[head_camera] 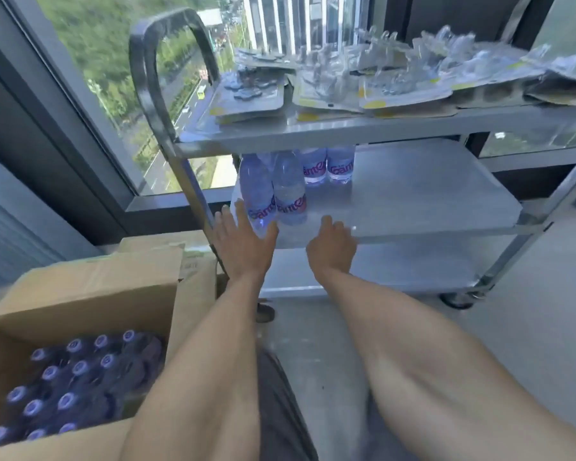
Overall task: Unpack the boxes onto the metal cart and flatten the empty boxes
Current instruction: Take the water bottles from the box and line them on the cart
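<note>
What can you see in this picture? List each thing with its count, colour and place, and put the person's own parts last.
Cart: one, silver metal, three shelves, by the window.
Bottles on cart: four visible, clear with purple labels, middle shelf, left end.
Packets: many, clear plastic on yellow-marked cards, top shelf.
Open box: one, brown cardboard, lower left.
Bottles in box: many, purple caps, packed upright.
Second box: one, brown, behind the open box.
Left hand: fingers straight, against the nearest bottle.
Right hand: at the middle shelf's front edge.

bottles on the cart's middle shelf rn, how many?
4 visible. Two front bottles at the shelf's left edge, by the left hand; two rear bottles behind them, tops hidden under the top shelf. More could be hidden behind them.
</note>
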`<move>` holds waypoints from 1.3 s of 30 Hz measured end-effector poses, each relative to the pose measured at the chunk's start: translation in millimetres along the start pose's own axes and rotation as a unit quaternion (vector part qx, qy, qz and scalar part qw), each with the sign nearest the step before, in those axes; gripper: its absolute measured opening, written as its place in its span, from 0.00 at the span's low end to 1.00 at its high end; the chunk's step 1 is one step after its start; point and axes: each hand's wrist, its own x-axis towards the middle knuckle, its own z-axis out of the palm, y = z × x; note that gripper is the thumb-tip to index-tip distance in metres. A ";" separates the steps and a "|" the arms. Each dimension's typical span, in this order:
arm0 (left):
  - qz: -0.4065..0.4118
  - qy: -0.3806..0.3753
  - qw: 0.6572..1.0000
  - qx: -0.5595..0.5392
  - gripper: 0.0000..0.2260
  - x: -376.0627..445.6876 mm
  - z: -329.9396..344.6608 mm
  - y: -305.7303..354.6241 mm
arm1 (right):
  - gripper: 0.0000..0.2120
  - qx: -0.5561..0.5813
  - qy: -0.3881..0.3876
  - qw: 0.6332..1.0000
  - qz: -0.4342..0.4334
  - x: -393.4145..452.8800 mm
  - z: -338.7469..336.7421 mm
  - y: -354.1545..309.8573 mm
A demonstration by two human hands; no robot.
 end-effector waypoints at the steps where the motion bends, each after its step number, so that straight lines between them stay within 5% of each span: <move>1: 0.003 0.003 1.000 0.004 0.31 -7.9 -6.3 -11.3 | 0.15 0.018 -0.015 1.000 0.003 -11.0 -4.2 -3.6; 6: -0.057 -0.036 0.998 0.018 0.17 -28.9 -47.5 -66.6 | 0.13 0.073 -0.046 0.996 -0.030 -64.1 -2.2 -31.4; 11: -0.123 -0.068 0.987 0.083 0.18 -34.1 -75.8 -137.8 | 0.12 0.106 -0.049 0.981 -0.154 -102.5 15.2 -89.1; 15: -0.234 -0.173 0.946 0.143 0.16 -42.1 -95.1 -214.0 | 0.06 0.157 -0.001 0.952 -0.262 -130.6 35.4 -146.0; 20: -0.363 -0.235 0.884 0.179 0.17 -62.9 -108.8 -299.0 | 0.07 0.168 -0.118 0.934 -0.293 -158.2 81.6 -214.6; 24: -0.385 -0.277 0.863 0.174 0.19 -72.6 -109.0 -346.3 | 0.12 0.088 -0.257 0.914 -0.302 -175.0 128.2 -251.0; 28: -0.383 -0.291 0.861 0.166 0.16 -73.1 -98.6 -370.3 | 0.14 -0.005 -0.352 0.911 -0.216 -179.2 167.4 -260.3; 39: -0.365 -0.278 0.875 0.156 0.17 -63.9 -44.2 -414.4 | 0.23 -0.202 -0.373 0.877 -0.224 -164.3 244.2 -257.1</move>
